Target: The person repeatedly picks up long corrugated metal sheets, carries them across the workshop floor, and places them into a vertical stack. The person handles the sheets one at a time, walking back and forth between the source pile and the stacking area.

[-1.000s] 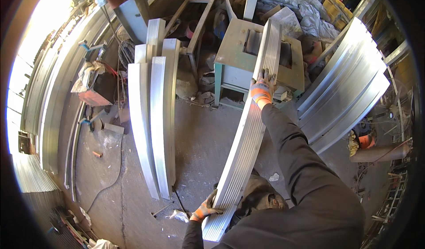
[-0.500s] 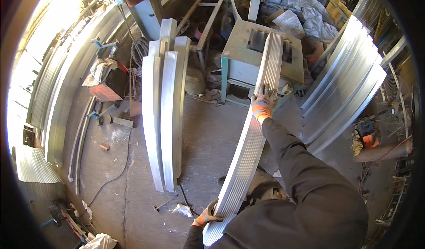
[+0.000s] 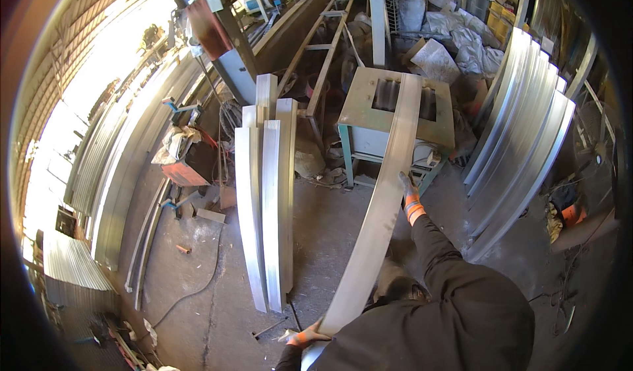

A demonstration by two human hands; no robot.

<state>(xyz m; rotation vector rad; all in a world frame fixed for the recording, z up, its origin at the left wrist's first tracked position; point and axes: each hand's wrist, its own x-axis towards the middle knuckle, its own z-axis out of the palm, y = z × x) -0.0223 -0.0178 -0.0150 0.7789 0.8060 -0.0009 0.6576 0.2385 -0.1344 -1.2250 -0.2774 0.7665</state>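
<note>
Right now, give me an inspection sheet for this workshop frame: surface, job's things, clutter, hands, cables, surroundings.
Surface: concrete floor, dusty, stained.
Job's things: long metal strip, far end over the green machine table.
Clutter: small scraps on the floor, sacks behind the table.
Hands: left hand grips the strip's near end; right hand holds its right edge; both gloved.
Cables: thin cable trailing across the floor.
Surroundings: stack of profiled metal sheets on the floor, more sheets leaning on the right, red box-shaped machine on the left.
</note>
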